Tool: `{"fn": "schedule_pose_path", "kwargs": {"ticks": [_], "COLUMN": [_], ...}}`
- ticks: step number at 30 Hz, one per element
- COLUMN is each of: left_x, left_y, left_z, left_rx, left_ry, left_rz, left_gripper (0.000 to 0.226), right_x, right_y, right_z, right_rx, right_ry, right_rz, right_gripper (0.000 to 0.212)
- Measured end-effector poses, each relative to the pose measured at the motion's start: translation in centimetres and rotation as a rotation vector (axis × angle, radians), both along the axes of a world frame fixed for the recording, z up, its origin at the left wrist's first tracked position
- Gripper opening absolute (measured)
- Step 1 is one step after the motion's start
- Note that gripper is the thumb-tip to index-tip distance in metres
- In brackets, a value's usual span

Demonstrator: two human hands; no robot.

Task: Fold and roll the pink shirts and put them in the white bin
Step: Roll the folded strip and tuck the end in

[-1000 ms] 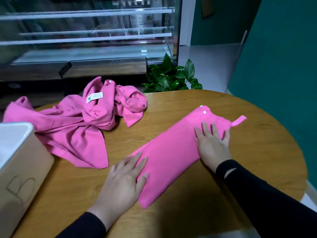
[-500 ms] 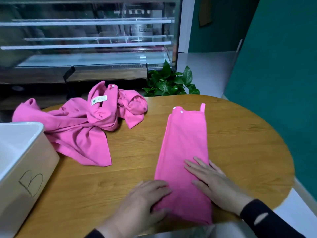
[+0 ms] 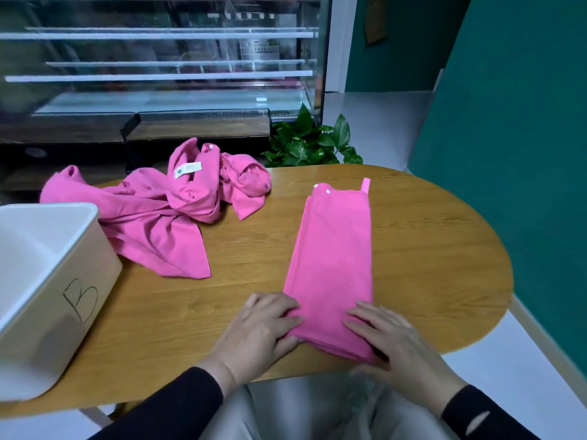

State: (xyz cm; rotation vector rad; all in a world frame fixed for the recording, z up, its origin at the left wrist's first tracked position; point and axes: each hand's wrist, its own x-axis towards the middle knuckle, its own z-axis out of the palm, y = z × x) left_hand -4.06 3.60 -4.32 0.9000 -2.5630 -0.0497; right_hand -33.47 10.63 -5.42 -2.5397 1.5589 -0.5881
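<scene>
- The long folded strip of soft pink shirt fabric [image 3: 333, 265] looks light and limp; roll from its near end.
- Left hand [image 3: 257, 331] and right hand [image 3: 394, 341] pinch that end's corners.

Both hands [image 3: 327, 338] on folded shirt [image 3: 336, 258]

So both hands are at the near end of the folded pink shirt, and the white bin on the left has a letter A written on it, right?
Not quite: the head view shows a B, not an A, on the white bin. The rest holds: left hand and right hand are at the folded pink shirt's near end.
</scene>
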Motion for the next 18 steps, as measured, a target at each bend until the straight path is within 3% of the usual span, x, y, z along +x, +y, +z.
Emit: {"fn": "schedule_pose_path", "kwargs": {"ticks": [2, 5, 9, 13, 18], "left_x": [0.0, -0.3, -1.3, -1.7, -1.8], "left_y": [0.0, 0.2, 0.7, 0.7, 0.4], "left_z": [-0.1, -0.4, -0.5, -0.1, 0.0], "left_rx": [-0.035, -0.081, -0.074, 0.093, 0.143], "left_ry": [0.000, 0.046, 0.060, -0.027, -0.022], "left_rz": [-0.022, -0.023, -0.043, -0.027, -0.005], "left_gripper": [0.028, 0.026, 0.032, 0.053, 0.045], "right_x": [-0.3, -0.9, -1.9, -2.3, -2.4], "right_y": [0.2, -0.6, -2.1, -3.1, -3.3], "right_z": [0.5, 1.2, 1.1, 2.0, 1.2], "right_rx": [0.087, 0.191, 0.179, 0.213, 0.152], "right_ry": [0.018, -0.114, -0.113, -0.058, -0.070], "right_rz": [0.016, 0.022, 0.043, -0.016, 0.013], "right_gripper": [0.072, 0.060, 0.039, 0.054, 0.049]}}
